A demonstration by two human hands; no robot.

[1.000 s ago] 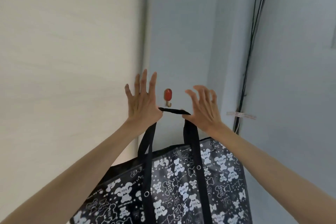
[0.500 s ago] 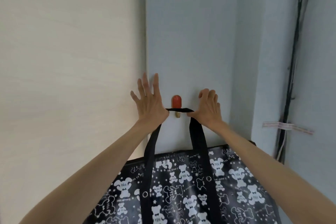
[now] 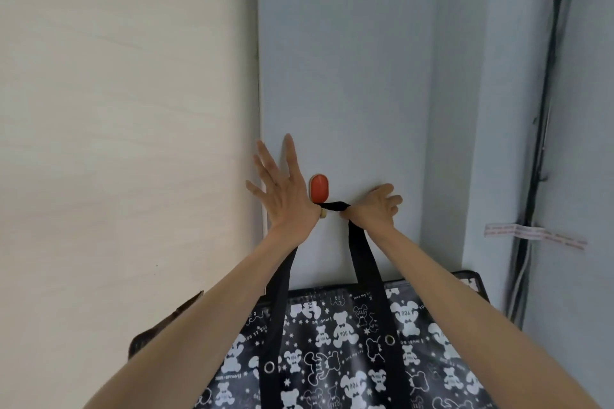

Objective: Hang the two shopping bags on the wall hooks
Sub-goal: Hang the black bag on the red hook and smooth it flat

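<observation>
A black shopping bag (image 3: 349,352) printed with white bears hangs from its black strap handle (image 3: 334,206). The strap stretches across the gold prong just under the red oval wall hook (image 3: 319,188) on the grey wall. My left hand (image 3: 284,191) pinches the strap's left end with the thumb, the other fingers spread flat upward. My right hand (image 3: 377,206) grips the strap's right end, fingers curled against the wall. Whether the strap sits fully behind the prong I cannot tell. No second bag or second hook is in view.
A cream wall (image 3: 126,143) fills the left side and meets the grey wall at a corner. Black cables (image 3: 541,149) run down the right, held by a strip of tape (image 3: 531,234). A dark edge (image 3: 166,325) shows behind my left forearm.
Both hands have carried the strap up and onto the hook's prong. The strap now lies just below the red hook, and my right fingers have curled tighter.
</observation>
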